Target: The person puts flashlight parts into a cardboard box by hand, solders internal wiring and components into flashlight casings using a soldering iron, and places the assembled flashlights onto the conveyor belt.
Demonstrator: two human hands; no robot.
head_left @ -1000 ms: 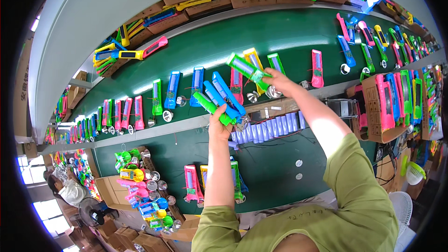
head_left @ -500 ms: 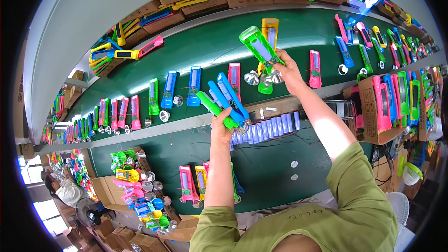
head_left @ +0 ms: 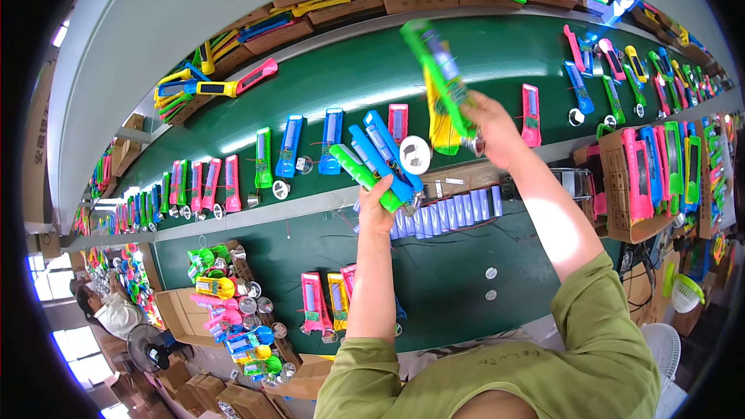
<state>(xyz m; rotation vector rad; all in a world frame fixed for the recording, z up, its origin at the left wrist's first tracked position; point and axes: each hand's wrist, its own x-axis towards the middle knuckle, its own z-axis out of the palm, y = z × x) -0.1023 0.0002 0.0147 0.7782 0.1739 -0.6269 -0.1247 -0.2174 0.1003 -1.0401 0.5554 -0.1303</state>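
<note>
My left hand (head_left: 378, 206) is closed round the lower ends of a small fan of open flashlight housings: a green one (head_left: 358, 171) and blue ones (head_left: 386, 147) beside it. Pale cylindrical batteries show inside them. Further up and to the right, my right hand (head_left: 492, 130) grips the lower end of a green flashlight housing (head_left: 432, 62), blurred by motion and tilted up to the left. Under it a yellow flashlight housing (head_left: 441, 120) partly shows; whether that hand holds it too, I cannot tell. A round reflector (head_left: 415, 155) lies between the two hands.
Flashlight housings (head_left: 289, 146) with reflectors stand in a row along the green bench (head_left: 458, 287). A row of purple batteries (head_left: 446, 213) lies below my hands. Cartons of coloured parts (head_left: 621, 178) are at right, a pile of flashlights (head_left: 233, 302) at left, and a shelf (head_left: 326, 12) runs above.
My right hand has shifted slightly right and down, and its green housing has swung more upright. The yellow housing now shows lower, below the green one. My left hand keeps its fan of housings.
</note>
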